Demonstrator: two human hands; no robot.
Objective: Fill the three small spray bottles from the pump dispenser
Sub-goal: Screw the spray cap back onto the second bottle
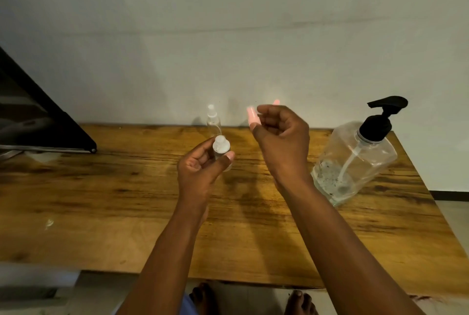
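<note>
Both my arms reach up from the bottom of the frame over the wooden table. At far left sits a dark slanted thing. My left hand grips a small spray bottle, white cap up, in the middle. Behind it, another small clear bottle stands by the wall. My right hand floats loosely curled, holding nothing I can see. At right stands the big clear pump dispenser with its black top.
</note>
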